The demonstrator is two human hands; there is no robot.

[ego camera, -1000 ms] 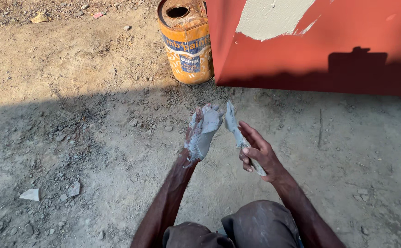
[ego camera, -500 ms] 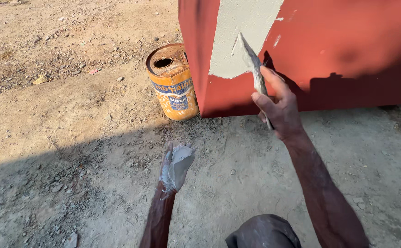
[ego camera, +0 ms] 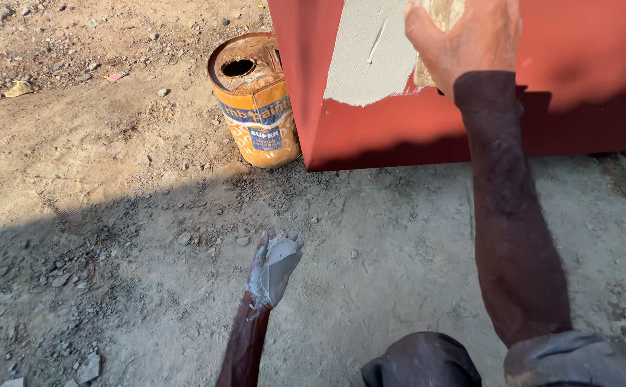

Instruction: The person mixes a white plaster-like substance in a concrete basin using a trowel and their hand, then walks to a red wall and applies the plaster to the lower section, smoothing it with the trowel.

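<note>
Head view, now: the right hand [ego camera: 463,43] is pressed up against the red metal panel [ego camera: 585,79], closed around a flat scraper blade [ego camera: 438,29] that shows only as a pale sliver past the fingers. It sits at the edge of the grey putty patch [ego camera: 370,57]. Half a second ago the same hand held the blade lower and further out from the patch, and a second ago both hands were together low over the ground, blade against the left palm. So the blade has gone from the palm to the wall, and the grey patch is being worked. The left hand [ego camera: 273,269] hangs low over the dirt ground [ego camera: 112,215], cupped around a lump of grey putty [ego camera: 281,251]. An orange paint tin [ego camera: 252,100] stands beside the panel's corner
</note>
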